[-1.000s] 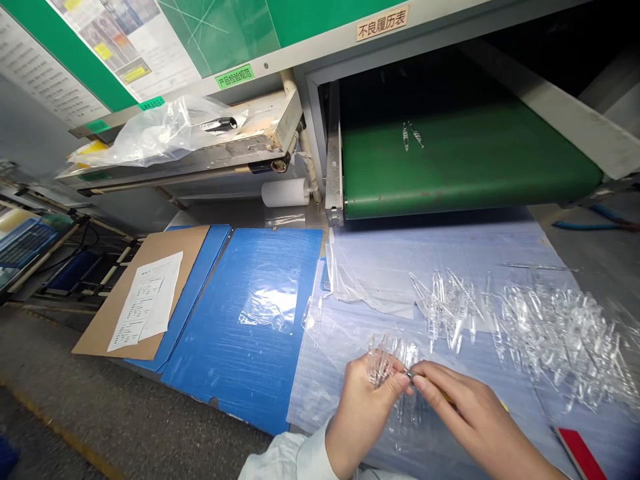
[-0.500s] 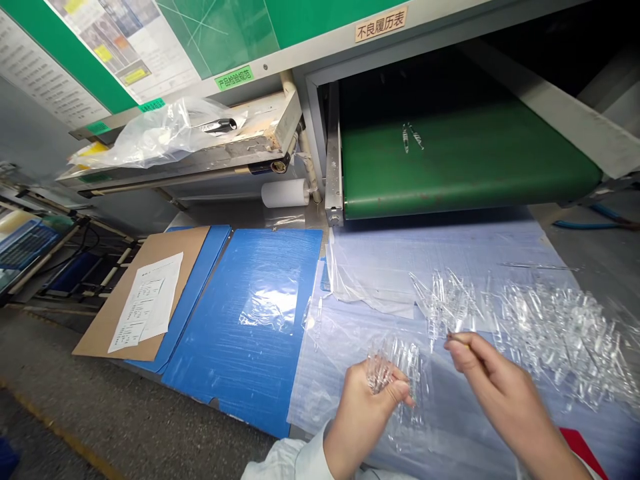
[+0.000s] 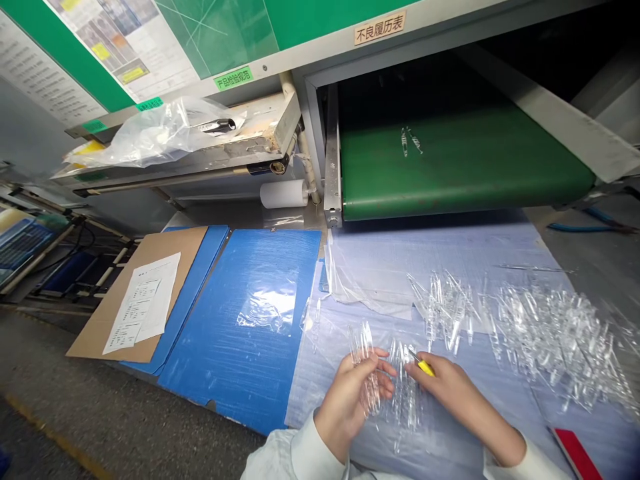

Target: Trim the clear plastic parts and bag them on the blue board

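Several slender clear plastic pieces [image 3: 365,341] are held upright in my left hand [image 3: 353,390], between its thumb and fingers. My right hand [image 3: 443,383] grips a small yellow-handled tool [image 3: 425,367] with a thin dark tip pointing left. Between and below my hands, more clear pieces [image 3: 404,400] lie side by side on the bluish plastic sheet [image 3: 450,247]. A small cluster of the same pieces [image 3: 445,303] lies beyond my right hand, and a large heap [image 3: 560,340] spreads to the right.
Behind the sheet is a green conveyor belt [image 3: 465,167] with two clear pieces on it. Blue boards [image 3: 225,333] and brown cardboard [image 3: 113,293] with papers lie left. A red object [image 3: 579,453] is at lower right; blue-handled pliers [image 3: 583,228] are at far right.
My right hand has moved left and down, close to my left hand, and the yellow tool now shows clearly. The pieces in my left hand now stand more upright and farther left.
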`<state>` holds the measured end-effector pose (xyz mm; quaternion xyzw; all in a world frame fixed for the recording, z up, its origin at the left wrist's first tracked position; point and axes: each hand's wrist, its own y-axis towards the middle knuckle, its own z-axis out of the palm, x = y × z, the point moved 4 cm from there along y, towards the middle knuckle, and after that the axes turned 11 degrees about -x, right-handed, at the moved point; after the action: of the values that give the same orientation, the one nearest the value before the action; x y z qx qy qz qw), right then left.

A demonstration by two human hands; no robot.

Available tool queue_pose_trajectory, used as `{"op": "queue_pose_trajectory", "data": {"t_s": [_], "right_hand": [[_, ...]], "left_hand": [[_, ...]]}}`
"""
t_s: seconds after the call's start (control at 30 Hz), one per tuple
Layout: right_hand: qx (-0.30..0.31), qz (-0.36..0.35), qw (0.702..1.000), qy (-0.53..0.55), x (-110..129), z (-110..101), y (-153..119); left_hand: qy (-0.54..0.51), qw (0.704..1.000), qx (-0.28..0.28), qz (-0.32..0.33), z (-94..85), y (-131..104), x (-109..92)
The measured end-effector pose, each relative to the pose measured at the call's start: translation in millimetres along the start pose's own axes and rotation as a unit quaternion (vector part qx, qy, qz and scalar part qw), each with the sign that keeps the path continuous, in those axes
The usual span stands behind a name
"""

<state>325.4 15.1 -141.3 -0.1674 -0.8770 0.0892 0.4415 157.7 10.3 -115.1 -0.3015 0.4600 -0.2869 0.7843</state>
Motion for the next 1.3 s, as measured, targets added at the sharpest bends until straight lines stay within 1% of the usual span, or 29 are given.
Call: {"op": "queue_pose_trajectory", "data": {"t_s": [0.07, 0.13, 0.23, 0.33, 0.4, 0.5, 0.63, 0.8, 0.93, 1.03, 1.13, 1.3], "right_hand": [[-0.024, 0.002, 1.0, -0.009, 4.5, -4.9, -4.3], [-0.036, -0.002, 0.999, -0.001, 15.2, -11.1, -7.6], [-0.01, -0.021, 0.999, 0.036, 35.4, -13.5, -7.4], [0.022, -0.027, 0.997, 0.07, 48.5, -8.0, -3.0], [0.036, -0.019, 0.996, 0.082, 51.0, -3.9, -0.3], [0.049, -0.008, 0.994, 0.102, 48.6, -1.3, 1.3], [0.05, -0.012, 0.992, 0.118, 42.2, -2.6, 1.4], [0.043, -0.052, 0.992, 0.107, 41.4, -8.8, -7.9], [0.061, -0.074, 0.992, 0.084, 41.9, -18.4, -27.8], [0.084, -0.102, 0.991, 0.031, 42.7, -21.6, -40.1], [0.093, -0.139, 0.986, -0.019, 46.0, -21.0, -44.9], [0.085, -0.164, 0.982, -0.036, 50.5, -20.4, -45.6]], "left_hand": [[-0.019, 0.999, 0.026, -0.033, 3.3, -0.1, 1.0], [-0.031, 0.996, 0.055, -0.057, 7.1, -0.2, 3.5], [-0.036, 0.992, 0.096, -0.078, 12.6, -0.1, 9.6], [-0.028, 0.988, 0.124, -0.086, 17.3, -0.6, 15.8], [-0.02, 0.987, 0.131, -0.089, 19.4, -1.1, 19.0], [-0.007, 0.989, 0.121, -0.09, 20.2, -1.4, 21.1], [0.007, 0.996, 0.081, -0.045, 19.2, -0.7, 16.4], [0.062, 0.997, 0.037, 0.035, 18.7, -4.8, 6.0], [0.129, 0.985, 0.02, 0.109, 18.2, -11.0, -5.4], [0.179, 0.97, 0.024, 0.164, 19.5, -15.1, -13.8], [0.195, 0.962, 0.036, 0.187, 21.8, -18.1, -17.7], [0.211, 0.958, 0.034, 0.193, 23.7, -21.9, -20.3]]}}
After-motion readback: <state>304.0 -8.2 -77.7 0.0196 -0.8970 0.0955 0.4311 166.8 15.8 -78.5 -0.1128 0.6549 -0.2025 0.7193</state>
